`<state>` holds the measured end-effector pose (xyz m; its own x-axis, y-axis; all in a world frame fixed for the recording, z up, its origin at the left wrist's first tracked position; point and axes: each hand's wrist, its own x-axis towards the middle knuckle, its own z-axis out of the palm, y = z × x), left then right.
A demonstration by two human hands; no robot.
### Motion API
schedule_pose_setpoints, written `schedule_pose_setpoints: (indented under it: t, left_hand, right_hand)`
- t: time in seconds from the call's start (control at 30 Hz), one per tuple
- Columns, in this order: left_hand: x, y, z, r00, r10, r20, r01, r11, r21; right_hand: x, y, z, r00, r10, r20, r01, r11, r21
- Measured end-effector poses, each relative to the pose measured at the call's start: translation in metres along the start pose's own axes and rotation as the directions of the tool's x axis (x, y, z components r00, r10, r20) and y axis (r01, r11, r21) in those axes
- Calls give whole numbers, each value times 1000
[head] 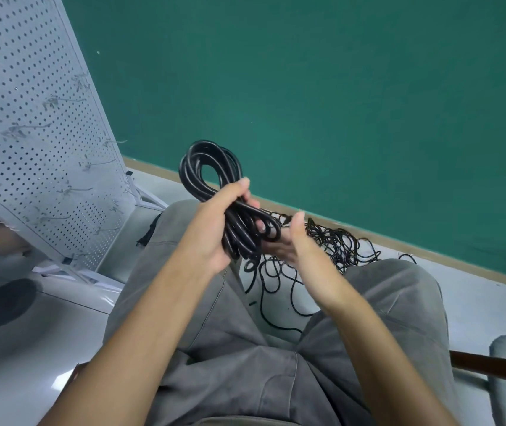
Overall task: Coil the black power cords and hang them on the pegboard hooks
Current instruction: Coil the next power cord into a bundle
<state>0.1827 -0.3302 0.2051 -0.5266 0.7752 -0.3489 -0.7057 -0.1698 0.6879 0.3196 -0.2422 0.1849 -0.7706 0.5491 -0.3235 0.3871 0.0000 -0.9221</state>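
Cord sits bundled in my left hand, raised above my lap, with several loops standing up past the knuckles and a shorter bunch hanging out below the palm. My left fingers are curled tight round the waist of the bundle, so that hand is plainly grasping it. My right hand lies just beside the lower loops with its fingers straight and relaxed, palm turned toward the coil; I judge it is holding nothing, though its fingertips are partly hidden behind the black loops.

Between my knees, more loose cords lie tangled on the pale floor against the base of the green wall. The pegboard leans off to my left, its wire hooks sticking out with nothing hanging on any that I can see.

As for handling, I reckon this cord is springy rather than limp: the loops hold a rounded shape and want to fan apart. It looks smooth and a little slick, moderately light, and not fragile. The safest hold is where I have it now, at the pinched middle where all the turns cross, since gripping a single outer loop would let the rest spill. For hanging, I would keep the waist squeezed and offer the open upper loops to a hook. The risk is a turn slipping free as I reach across.
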Motion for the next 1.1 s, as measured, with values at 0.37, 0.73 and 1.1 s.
schedule_pose_setpoints:
  t: [0.37,0.73,1.1]
  left_hand:
    - [14,2,-20,883,237,-405,-250,968,21]
    - [19,5,-26,771,470,-429,-382,881,280]
    - [21,-6,-30,916,400,-17,-326,770,548]
  right_hand:
    - [-5,10,6,995,-29,100,18,994,107]
    - [-23,-1,-8,979,-193,62,195,981,-20]
    - [-29,-36,-36,952,-303,41,305,944,-123]
